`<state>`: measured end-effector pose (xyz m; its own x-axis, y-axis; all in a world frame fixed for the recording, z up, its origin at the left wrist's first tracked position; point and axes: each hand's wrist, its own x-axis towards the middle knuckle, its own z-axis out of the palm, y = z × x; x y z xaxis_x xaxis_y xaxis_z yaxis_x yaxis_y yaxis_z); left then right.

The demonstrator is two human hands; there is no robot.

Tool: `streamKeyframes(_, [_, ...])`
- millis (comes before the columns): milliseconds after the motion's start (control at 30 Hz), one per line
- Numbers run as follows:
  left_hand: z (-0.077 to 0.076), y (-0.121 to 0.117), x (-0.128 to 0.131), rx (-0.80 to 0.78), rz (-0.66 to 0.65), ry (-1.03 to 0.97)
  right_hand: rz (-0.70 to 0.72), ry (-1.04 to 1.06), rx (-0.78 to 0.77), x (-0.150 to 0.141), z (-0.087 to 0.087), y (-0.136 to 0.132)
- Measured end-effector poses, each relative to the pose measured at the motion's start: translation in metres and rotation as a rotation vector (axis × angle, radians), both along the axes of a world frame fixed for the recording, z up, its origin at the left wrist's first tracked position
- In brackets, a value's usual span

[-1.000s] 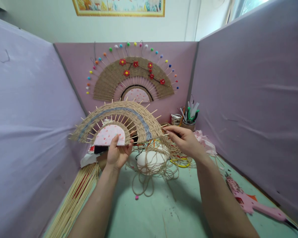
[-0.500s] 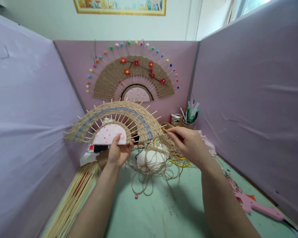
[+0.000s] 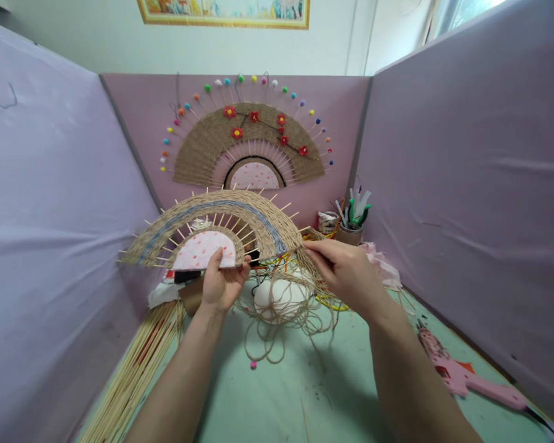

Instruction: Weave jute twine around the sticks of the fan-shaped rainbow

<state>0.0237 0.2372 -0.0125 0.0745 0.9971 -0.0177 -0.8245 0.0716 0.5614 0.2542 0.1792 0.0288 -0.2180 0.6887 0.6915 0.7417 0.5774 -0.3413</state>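
Note:
A woven fan (image 3: 198, 212) of tan twine with a blue band and thin wooden sticks is held up above the table. My left hand (image 3: 221, 286) grips the bottom of its pink dotted half-round centre (image 3: 203, 249), thumb in front and fingers behind. At the fan's right end, my right hand (image 3: 341, 264) pinches the twine close to the outermost stick. Below, a loose tangle of twine (image 3: 277, 332) drapes over a white rounded object (image 3: 284, 298); part of the tangle lies behind my right hand.
A finished fan (image 3: 203, 147) with red flowers hangs on the pink back panel. Bundled wooden sticks (image 3: 133, 369) lie at left. A pink glue gun (image 3: 457, 375) rests at right, and cans with tools (image 3: 351, 232) stand at the back. Purple panels (image 3: 466, 184) enclose the sides.
My right hand has moved slightly left, closer to the fan's right end, still pinching twine. My left hand keeps its hold on the fan, almost unmoved.

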Motion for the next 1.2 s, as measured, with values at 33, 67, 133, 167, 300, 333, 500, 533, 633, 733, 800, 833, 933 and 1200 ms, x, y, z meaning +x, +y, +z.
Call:
streamKeyframes(33, [0.001, -0.001, 0.0, 0.002, -0.006, -0.014, 0.007, 0.01, 0.012, 0.0, 0.001, -0.001])
streamKeyframes(67, [0.002, -0.001, 0.0, 0.003, -0.016, -0.029, 0.015, 0.021, 0.023, 0.001, 0.001, -0.003])
streamKeyframes(133, [0.003, -0.002, -0.001, 0.004, -0.03, -0.065, 0.029, 0.053, 0.044, 0.003, 0.003, -0.005])
streamKeyframes(167, [0.003, -0.003, -0.002, 0.002, -0.034, -0.085, 0.034, 0.07, 0.05, 0.003, 0.004, -0.006])
streamKeyframes(300, [0.003, -0.002, -0.004, 0.014, -0.052, -0.125, 0.057, 0.119, 0.029, 0.004, 0.006, -0.008])
streamKeyframes(333, [0.003, -0.003, -0.004, 0.018, -0.057, -0.122, 0.066, 0.126, 0.011, 0.004, 0.007, -0.008])
streamKeyframes(500, [0.004, -0.004, -0.006, 0.014, -0.085, -0.094, 0.14, 0.178, -0.13, 0.005, 0.005, -0.001])
streamKeyframes(533, [0.004, -0.004, -0.006, 0.017, -0.096, -0.083, 0.163, 0.194, -0.17, 0.006, 0.004, 0.001])
streamKeyframes(633, [0.004, -0.004, -0.007, 0.04, -0.141, -0.036, 0.209, 0.239, -0.262, 0.009, 0.0, 0.007])
streamKeyframes(733, [0.004, -0.004, -0.009, 0.052, -0.159, 0.015, 0.203, 0.277, -0.262, 0.011, -0.002, 0.01])
streamKeyframes(800, [0.004, -0.004, -0.01, 0.05, -0.154, 0.04, 0.173, 0.291, -0.222, 0.011, -0.002, 0.01])
streamKeyframes(833, [0.004, -0.004, -0.011, 0.049, -0.149, 0.05, 0.149, 0.29, -0.191, 0.01, -0.001, 0.009])
streamKeyframes(933, [0.006, -0.004, -0.014, 0.052, -0.13, 0.079, 0.075, 0.242, -0.071, 0.01, 0.002, 0.004])
streamKeyframes(1200, [0.005, -0.002, -0.023, 0.039, -0.066, 0.198, 0.065, 0.126, 0.002, 0.009, 0.007, -0.004])
